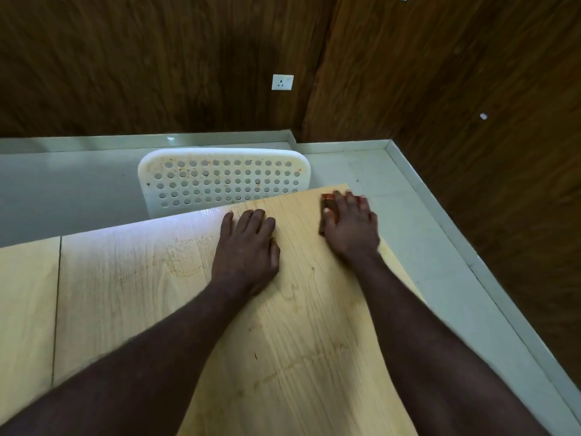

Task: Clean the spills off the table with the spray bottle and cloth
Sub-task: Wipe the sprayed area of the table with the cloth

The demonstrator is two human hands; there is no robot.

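While flat atop reddish cloth (327, 199), right hand (351, 227) on pale wood-grain table (125, 294).

Dim, warm light — white glare across the table (132, 243), wide-angle bowing, soft focus.

Two arms show, bare from the lower edge of the view up to the fingertips. The left forearm (151, 347) and the right forearm (418, 328) carry fine short hair, plainest along their edges. The left hand (248, 250) and the right hand (352, 228) are ungloved; the right thumb's nail is cut short.
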